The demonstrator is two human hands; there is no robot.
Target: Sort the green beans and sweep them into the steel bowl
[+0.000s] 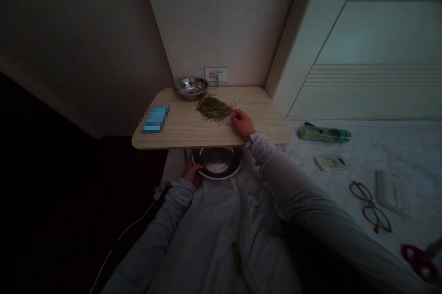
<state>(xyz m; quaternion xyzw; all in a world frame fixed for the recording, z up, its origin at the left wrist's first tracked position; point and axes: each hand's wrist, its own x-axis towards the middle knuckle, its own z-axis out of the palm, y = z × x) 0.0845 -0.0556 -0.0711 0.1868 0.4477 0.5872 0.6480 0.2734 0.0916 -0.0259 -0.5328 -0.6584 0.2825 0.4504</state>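
Note:
A pile of small green beans [212, 106] is spread loosely over the small wooden table [186, 133]. My right hand [242, 123] rests at the pile's right edge, its index finger stretched out toward the beans and the other fingers partly bent. Below the table's front edge, my left hand [193, 172] grips the rim of a metal bowl [219, 164] held against my lap. The bowl's far side is hidden under the tabletop, and I see no beans inside it. A second metal bowl [191, 88] stands at the back left of the table, behind the pile.
A phone with a blurred screen [156, 119] lies on the table's left side. A wall socket [216, 74] with a plug is behind. On the white bedding at right lie a green case [324, 133], another phone [332, 162], eyeglasses [370, 206] and a pale case [390, 190]. A cable [119, 236] hangs at left.

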